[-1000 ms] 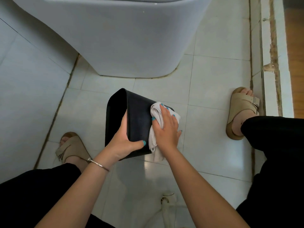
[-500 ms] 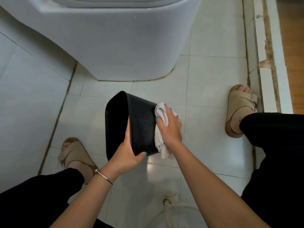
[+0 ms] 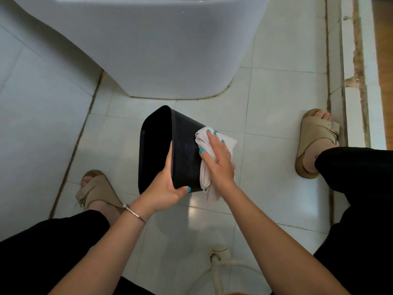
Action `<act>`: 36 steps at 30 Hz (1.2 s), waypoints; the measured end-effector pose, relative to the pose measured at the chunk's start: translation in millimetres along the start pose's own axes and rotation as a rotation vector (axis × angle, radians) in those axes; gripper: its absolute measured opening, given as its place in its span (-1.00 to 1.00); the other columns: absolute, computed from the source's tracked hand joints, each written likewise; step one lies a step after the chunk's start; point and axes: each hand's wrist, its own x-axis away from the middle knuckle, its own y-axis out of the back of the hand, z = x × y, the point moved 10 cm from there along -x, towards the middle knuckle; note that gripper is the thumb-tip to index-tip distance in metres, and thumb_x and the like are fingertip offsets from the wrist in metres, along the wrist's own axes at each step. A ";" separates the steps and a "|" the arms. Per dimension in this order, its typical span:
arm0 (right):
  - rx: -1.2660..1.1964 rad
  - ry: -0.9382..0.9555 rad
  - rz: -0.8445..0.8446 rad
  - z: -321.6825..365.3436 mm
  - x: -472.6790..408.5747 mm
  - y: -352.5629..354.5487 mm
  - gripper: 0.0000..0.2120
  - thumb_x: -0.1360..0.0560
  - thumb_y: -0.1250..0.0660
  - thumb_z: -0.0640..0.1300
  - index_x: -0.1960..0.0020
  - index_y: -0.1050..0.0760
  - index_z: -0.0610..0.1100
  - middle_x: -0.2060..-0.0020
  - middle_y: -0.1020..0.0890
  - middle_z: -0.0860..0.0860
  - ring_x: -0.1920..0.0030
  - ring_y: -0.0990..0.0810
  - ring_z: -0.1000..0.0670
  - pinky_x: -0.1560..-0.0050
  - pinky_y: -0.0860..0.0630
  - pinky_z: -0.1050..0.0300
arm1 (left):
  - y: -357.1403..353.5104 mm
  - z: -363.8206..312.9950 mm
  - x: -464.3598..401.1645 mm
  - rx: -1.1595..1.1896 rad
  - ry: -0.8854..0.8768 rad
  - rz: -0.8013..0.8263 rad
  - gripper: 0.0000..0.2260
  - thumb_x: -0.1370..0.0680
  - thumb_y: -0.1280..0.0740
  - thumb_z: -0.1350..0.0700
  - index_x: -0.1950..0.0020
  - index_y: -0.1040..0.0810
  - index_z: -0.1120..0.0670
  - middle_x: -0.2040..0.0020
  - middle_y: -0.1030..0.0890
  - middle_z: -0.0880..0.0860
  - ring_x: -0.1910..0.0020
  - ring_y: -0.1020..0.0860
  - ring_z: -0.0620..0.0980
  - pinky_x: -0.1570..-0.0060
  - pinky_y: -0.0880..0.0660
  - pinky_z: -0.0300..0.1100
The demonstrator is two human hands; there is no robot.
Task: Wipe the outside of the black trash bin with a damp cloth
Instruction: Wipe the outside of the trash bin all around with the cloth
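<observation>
Left hand (image 3: pixel 164 188) grips the tipped bin (image 3: pixel 182 150) by its rim above the floor (image 3: pixel 270 167) while the right hand (image 3: pixel 219 160) presses the cloth (image 3: pixel 228 140) flat against its side; excess pressure could twist the bin loose.

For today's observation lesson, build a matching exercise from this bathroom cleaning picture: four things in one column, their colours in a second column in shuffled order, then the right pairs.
Things:
1. trash bin
2. cloth
3. sandal
4. fingernails

Colours:
A. teal
B. white
C. black
D. tan

Pairs: 1-C, 2-B, 3-D, 4-A
</observation>
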 end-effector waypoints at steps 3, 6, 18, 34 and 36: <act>0.086 0.139 0.068 34.6 14.5 -19.5 -0.56 -0.43 -0.03 0.34 -0.29 -0.08 0.59 -0.47 -0.15 0.37 -0.52 0.01 0.20 -0.45 -0.02 -0.24 | 4.9 -1.3 -2.0 0.053 -0.010 -0.024 0.02 -0.42 -0.43 0.35 -0.54 0.25 -0.13 -0.42 -0.19 -0.32 -0.30 -0.28 -0.48 -0.19 -0.30 -0.51; 0.126 0.240 0.098 59.3 30.2 -34.8 -0.56 -0.47 0.00 0.33 -0.35 -0.10 0.54 -0.46 -0.12 0.42 -0.52 0.04 0.22 -0.43 0.02 -0.25 | 6.0 4.7 -7.4 0.046 -0.003 -0.013 0.03 -0.37 -0.43 0.37 -0.55 0.20 -0.11 -0.40 -0.33 -0.18 -0.29 -0.40 -0.35 -0.18 -0.43 -0.34; 0.246 0.441 0.034 55.8 22.4 -30.2 -0.52 -0.58 -0.03 0.16 -0.49 -0.08 0.31 -0.52 -0.14 0.21 -0.54 -0.02 0.07 -0.41 -0.13 -0.28 | -1.5 -3.0 -12.3 0.029 0.013 0.033 -0.06 -0.42 -0.40 0.30 -0.53 0.17 -0.11 -0.23 -0.46 -0.13 -0.12 -0.50 -0.30 -0.07 -0.48 -0.40; 0.199 0.113 0.005 -47.8 -68.0 10.7 -0.54 -0.60 -0.04 0.11 -0.50 -0.15 0.23 -0.51 -0.22 0.14 -0.52 -0.15 0.04 -0.48 -0.18 -0.15 | -0.4 12.1 -6.7 0.117 0.067 -0.061 0.03 -0.45 -0.41 0.31 -0.49 0.33 -0.22 -0.46 -0.13 -0.18 -0.34 -0.22 -0.28 0.00 -0.21 -0.69; 0.154 0.050 0.000 -57.0 -76.3 14.8 -0.56 -0.63 -0.07 0.06 -0.50 -0.17 0.18 -0.51 -0.24 0.10 -0.51 -0.18 0.02 -0.49 -0.18 -0.12 | -2.2 12.1 -6.3 0.126 0.078 -0.063 0.02 -0.46 -0.41 0.30 -0.49 0.34 -0.22 -0.45 -0.14 -0.19 -0.33 -0.23 -0.27 0.03 -0.21 -0.70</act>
